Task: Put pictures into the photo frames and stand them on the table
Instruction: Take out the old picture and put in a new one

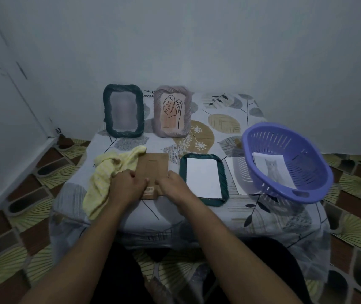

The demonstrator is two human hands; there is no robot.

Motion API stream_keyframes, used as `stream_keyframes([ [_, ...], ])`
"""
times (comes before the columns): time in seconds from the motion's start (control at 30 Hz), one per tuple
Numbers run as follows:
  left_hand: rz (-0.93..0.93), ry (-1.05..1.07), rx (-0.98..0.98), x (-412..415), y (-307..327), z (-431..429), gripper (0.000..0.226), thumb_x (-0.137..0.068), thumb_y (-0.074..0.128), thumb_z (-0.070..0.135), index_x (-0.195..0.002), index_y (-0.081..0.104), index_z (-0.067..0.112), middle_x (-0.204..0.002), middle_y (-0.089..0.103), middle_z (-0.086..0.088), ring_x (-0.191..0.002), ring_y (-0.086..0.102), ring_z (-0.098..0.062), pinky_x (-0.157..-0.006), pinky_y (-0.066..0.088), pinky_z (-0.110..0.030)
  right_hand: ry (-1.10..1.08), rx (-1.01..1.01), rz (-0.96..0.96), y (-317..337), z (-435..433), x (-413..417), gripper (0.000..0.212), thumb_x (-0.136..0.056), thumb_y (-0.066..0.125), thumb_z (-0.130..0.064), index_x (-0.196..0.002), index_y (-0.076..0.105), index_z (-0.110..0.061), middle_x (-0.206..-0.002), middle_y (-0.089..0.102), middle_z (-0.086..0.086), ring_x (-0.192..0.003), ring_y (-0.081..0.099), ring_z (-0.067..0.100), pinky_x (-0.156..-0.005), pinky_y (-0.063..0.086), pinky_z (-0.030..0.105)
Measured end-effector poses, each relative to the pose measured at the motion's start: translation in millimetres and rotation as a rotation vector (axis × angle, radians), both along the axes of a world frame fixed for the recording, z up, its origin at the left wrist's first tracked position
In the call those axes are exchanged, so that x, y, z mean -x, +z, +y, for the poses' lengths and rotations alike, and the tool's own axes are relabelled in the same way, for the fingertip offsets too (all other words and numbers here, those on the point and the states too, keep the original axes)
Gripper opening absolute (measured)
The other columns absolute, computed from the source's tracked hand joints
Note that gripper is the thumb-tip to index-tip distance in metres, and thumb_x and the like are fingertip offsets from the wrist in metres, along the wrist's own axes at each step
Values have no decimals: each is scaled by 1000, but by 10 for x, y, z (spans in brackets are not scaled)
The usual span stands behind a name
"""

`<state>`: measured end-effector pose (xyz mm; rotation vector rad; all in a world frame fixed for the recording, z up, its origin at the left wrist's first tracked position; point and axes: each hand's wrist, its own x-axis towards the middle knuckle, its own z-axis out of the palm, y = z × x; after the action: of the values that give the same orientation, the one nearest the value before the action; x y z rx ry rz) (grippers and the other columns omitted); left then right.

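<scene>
Oddly, we read nothing on the small label of the brown cardboard backing (153, 172); our left hand (126, 185) and right hand (173, 185) pinch its near edge, dark-green frame (203, 178) lying at three o'clock

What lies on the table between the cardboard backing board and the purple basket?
In the head view, the dark green frame lies flat there, face-down, with a white sheet in its opening, between the cardboard backing board and the purple basket.
</scene>
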<state>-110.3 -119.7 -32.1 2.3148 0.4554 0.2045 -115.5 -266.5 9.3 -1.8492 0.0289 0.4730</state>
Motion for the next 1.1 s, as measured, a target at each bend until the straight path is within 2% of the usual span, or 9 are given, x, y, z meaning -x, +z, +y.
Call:
stream_keyframes([
  [0.13,-71,-55,-32,36,-38,26,52,-69,55,52,-82,73,5,-69,68,-11,-66,63,-28,-59,48,-35,16,35,11,-69,105,40,66,-72,53,-45,-132,55,-18,-128,64,5,-113,60,25,-97,51,40],
  [0.3,-138,-126,-60,69,-92,-10,45,-70,39,56,-54,55,17,-53,52,-8,-63,56,-35,-55,39,-37,29,18,34,-34,34,62,44,-89,59,-34,-128,55,-15,-126,62,3,-111,59,21,-77,48,28],
  [0.4,-131,-130,-64,61,-113,-28,37,-71,40,53,-48,36,24,-50,40,-4,-64,56,-41,-53,32,-36,26,-1,30,-47,-21,57,43,-89,60,-30,-130,54,-17,-127,63,0,-111,60,18,-81,49,28],
  [0.47,-100,-105,-101,37,-124,-46,38,-72,46,52,-56,52,19,-60,51,-9,-74,59,-41,-59,39,-38,37,-6,5,-26,-66,58,42,-90,59,-28,-130,53,-18,-128,61,-3,-109,59,16,-85,50,29],
  [0.53,-76,-65,-163,19,-100,-106,40,-77,61,42,-93,71,7,-90,62,-19,-91,59,-39,-75,47,-42,39,2,-41,16,-141,73,44,-92,55,-22,-136,49,-19,-126,54,-9,-110,54,14,-87,48,29],
  [0.6,-79,-50,-230,-4,-63,-210,42,-78,66,31,-112,68,8,-104,60,-19,-97,57,-38,-83,48,-43,13,40,-101,30,-221,52,47,-93,53,-19,-140,49,-19,-132,54,-3,-113,53,16,-89,50,31],
  [0.7,-121,-103,-243,-34,26,-453,27,-80,64,20,-105,70,13,-102,62,-13,-94,57,-33,-82,48,-43,-26,101,-243,11,-362,-16,38,-94,55,-16,-132,59,-18,-130,61,0,-102,58,13,-80,48,27],
  [0.9,-140,-249,-170,-92,76,-927,17,-86,65,28,-96,74,18,-96,67,-1,-89,60,-20,-73,48,-34,-183,358,-506,-176,-889,-189,36,-87,52,-2,-111,70,-22,-118,66,0,-109,56,18,-96,46,38],
  [1.1,-15,-202,-239,-135,-81,-1141,46,-86,63,57,-105,65,14,-109,59,-7,-107,53,-27,-85,45,-39,-179,674,-507,-383,-1305,-232,39,-94,51,-13,-132,61,-17,-135,52,6,-126,42,27,-106,33,40],
])
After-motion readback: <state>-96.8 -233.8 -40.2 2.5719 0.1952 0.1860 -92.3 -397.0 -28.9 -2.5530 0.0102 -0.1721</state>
